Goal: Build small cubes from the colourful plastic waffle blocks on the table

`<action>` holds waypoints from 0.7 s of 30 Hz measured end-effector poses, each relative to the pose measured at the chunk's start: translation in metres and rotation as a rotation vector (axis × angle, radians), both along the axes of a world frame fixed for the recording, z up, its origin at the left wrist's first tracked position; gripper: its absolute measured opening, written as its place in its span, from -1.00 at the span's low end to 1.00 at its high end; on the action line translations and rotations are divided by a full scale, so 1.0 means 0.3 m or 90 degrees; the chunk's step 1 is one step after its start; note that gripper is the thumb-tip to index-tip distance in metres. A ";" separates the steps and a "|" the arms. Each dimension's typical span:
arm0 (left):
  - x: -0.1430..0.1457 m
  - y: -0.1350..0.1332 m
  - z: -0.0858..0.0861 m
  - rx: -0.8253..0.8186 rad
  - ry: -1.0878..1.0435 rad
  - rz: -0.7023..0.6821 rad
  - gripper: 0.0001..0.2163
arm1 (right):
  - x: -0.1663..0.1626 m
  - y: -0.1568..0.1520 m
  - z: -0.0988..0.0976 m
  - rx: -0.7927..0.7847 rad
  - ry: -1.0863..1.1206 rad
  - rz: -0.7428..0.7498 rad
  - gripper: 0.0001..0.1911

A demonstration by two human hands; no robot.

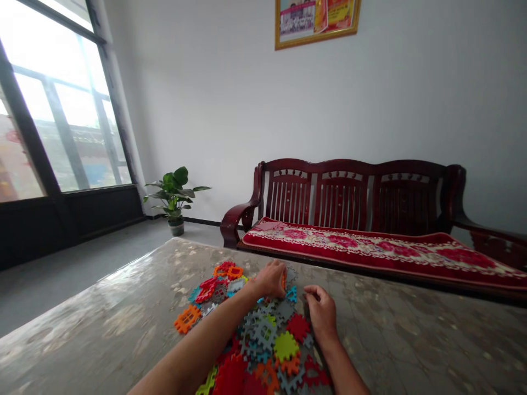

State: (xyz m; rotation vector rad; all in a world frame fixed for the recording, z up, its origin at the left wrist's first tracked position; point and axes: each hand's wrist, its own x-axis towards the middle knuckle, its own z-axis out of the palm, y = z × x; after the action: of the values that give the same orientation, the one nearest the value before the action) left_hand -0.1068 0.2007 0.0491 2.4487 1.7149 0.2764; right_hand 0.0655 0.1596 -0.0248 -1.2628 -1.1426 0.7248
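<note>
A heap of flat plastic building pieces with toothed edges lies on the table, among them a lime green piece [286, 346], a dark red piece [298, 327] and a grey piece [263, 333]. My left hand [269, 278] reaches over the far side of the heap. Its fingers are closed on an orange toothed piece [284, 281], mostly hidden by the hand. A blue piece [291, 294] lies just beside it. To the right of the heap is my right hand [321, 311], fingers loosely bent and apart, with nothing visible in them.
The pieces rest on a table [391, 323] with a patterned, glossy cover. Beyond its far edge stands a dark wooden bench [337, 200] with a red floral cushion [354, 241]. A potted plant [176, 206] is on the floor by the window [78, 126].
</note>
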 end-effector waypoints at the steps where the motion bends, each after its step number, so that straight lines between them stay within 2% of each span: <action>1: -0.012 -0.023 0.014 0.012 -0.005 -0.006 -0.56 | 0.002 -0.001 0.001 -0.003 0.000 0.000 -0.73; 7: -0.138 -0.191 0.098 0.065 -0.034 -0.003 -0.63 | 0.005 -0.007 -0.003 -0.020 0.006 0.020 -0.69; 11: -0.246 -0.261 0.150 0.028 -0.128 -0.040 -0.62 | 0.004 -0.003 -0.017 0.001 -0.017 0.002 -0.68; 14: -0.316 -0.236 0.183 -0.034 -0.183 -0.059 -0.55 | 0.002 0.003 -0.026 0.034 -0.079 -0.007 -0.66; 17: -0.368 -0.151 0.183 -0.039 -0.131 0.097 -0.53 | -0.008 0.005 -0.033 0.068 -0.206 -0.004 -0.59; 21: -0.422 -0.030 0.110 -0.035 -0.048 0.263 -0.38 | -0.033 -0.001 -0.041 0.069 -0.392 0.034 -0.48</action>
State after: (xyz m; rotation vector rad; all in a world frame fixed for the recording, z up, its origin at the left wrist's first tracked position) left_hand -0.2335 0.1918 0.0822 1.9985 2.1487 0.3540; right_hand 0.0555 0.1593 -0.0372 -1.4084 -1.6917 0.3025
